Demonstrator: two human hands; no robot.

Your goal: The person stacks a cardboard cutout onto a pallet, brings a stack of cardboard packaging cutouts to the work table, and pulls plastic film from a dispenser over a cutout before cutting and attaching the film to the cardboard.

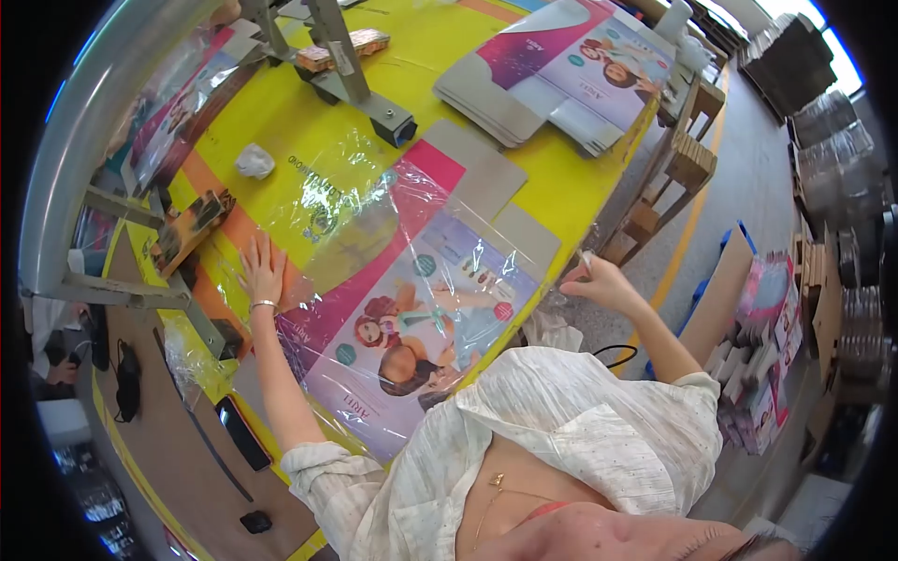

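My left hand (pixel 264 271) lies flat with fingers spread on clear plastic film (pixel 351 201) over the yellow tabletop. The film covers a printed cardboard sheet (pixel 412 346) with pictures of dolls, just right of that hand. Beyond the table's near right edge, my right hand (pixel 599 282) is raised with its fingers pinched together; what they hold is too small to make out, though some clear film shows beside them. A crumpled white wad (pixel 254 161) sits on the table above my left hand.
Flat printed boxes (pixel 561 75) are stacked at the far right of the table. A metal frame (pixel 360 84) stands on it. A phone (pixel 243 432) lies on a brown board at the lower left. Wooden pallets (pixel 687 159) and more printed stacks (pixel 758 374) are on the right.
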